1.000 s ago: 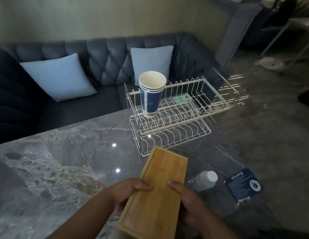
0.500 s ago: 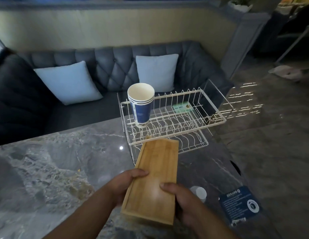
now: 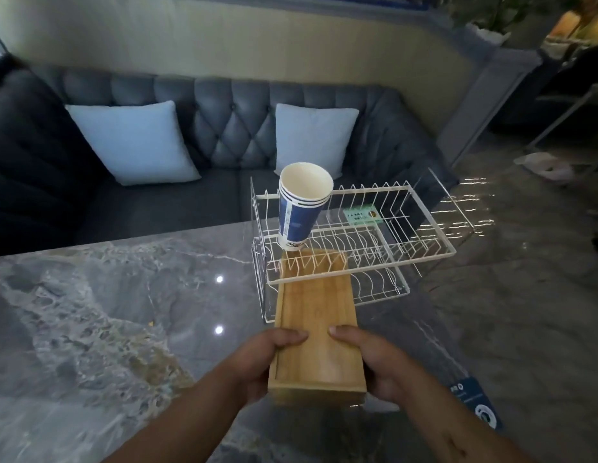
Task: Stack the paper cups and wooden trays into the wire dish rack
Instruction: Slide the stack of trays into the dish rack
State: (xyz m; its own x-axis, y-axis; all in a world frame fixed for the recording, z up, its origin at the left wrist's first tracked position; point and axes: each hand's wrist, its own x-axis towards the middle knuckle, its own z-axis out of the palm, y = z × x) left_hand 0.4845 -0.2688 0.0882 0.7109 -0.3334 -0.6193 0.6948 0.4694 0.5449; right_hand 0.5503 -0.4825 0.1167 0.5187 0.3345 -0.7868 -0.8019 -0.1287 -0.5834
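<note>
A long wooden tray is held by both hands at its near end. My left hand grips its left edge with the thumb on top, and my right hand grips the right edge the same way. The tray's far end lies under the upper tier of the white two-tier wire dish rack, inside the lower tier. A stack of blue and white paper cups stands tilted in the rack's upper left corner.
The rack sits at the far edge of a grey marble table. Behind it is a dark tufted sofa with two pale cushions. A blue card lies on the table by my right wrist. A green label sits in the rack.
Both hands have pushed the wooden tray forward, so its far end has gone from in front of the rack to under the upper tier.
</note>
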